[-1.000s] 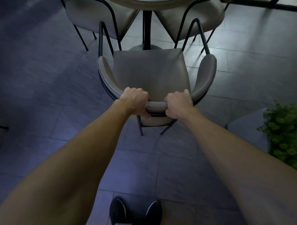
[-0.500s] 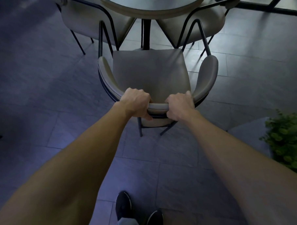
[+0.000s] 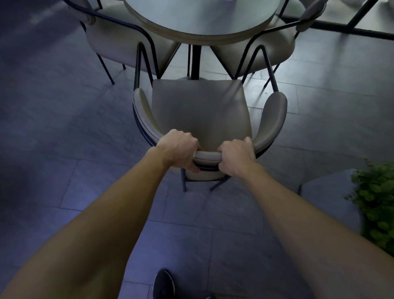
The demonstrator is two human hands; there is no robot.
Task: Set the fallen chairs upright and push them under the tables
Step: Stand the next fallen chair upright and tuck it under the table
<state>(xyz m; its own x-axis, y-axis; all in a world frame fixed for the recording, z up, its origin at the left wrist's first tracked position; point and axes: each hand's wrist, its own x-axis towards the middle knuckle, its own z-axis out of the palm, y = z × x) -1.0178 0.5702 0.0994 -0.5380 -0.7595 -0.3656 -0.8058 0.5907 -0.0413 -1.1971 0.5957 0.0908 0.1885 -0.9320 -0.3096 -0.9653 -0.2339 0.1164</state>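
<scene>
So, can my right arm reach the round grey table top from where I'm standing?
Probably not yet. The right grip holds the beige padded chair's backrest, arm nearly straight, and the whole seat lies between it and the round grey table top.

Dim grey tiled floor, green plant

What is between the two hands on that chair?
Only a short bare stretch of padded backrest; the left hand and right hand grip it either side, seen in the head view.
</scene>
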